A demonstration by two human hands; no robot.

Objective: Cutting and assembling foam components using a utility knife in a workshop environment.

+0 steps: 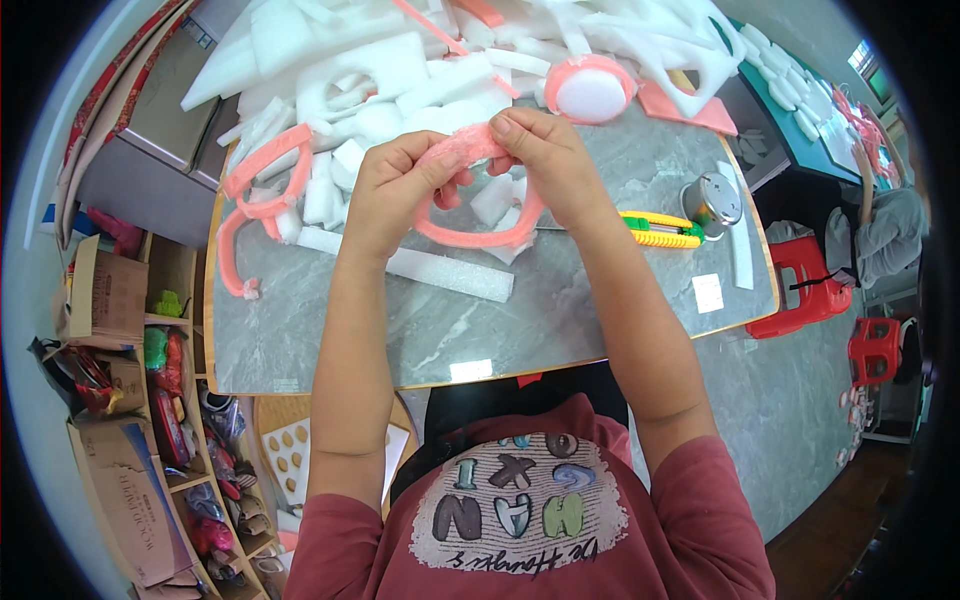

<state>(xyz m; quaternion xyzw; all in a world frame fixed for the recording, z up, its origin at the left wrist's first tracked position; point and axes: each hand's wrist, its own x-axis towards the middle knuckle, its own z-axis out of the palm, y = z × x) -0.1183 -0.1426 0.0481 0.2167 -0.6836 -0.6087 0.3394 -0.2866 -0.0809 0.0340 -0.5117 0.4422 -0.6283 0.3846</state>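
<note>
Fingers of left hand [385,195] and right hand [545,165] pinched on soft pink foam loop strip [470,235] (fuzzy, curved), raised above grey marble-patterned tabletop [560,320]; yellow plastic utility knife [660,230] rightward, white foam offcuts [400,90] beyond.

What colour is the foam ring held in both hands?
Pink: the foam ring is gripped by the left hand and right hand, head view.

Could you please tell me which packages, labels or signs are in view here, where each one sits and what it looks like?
Cardboard box: top of the shelf unit at left, brown, open flaps.
Large carton: lower left beside the shelves, brown with dark print.
White label: flat on the grey table, right of centre, small square.
Bagged goods: on the shelves, small colourful packets.
</note>
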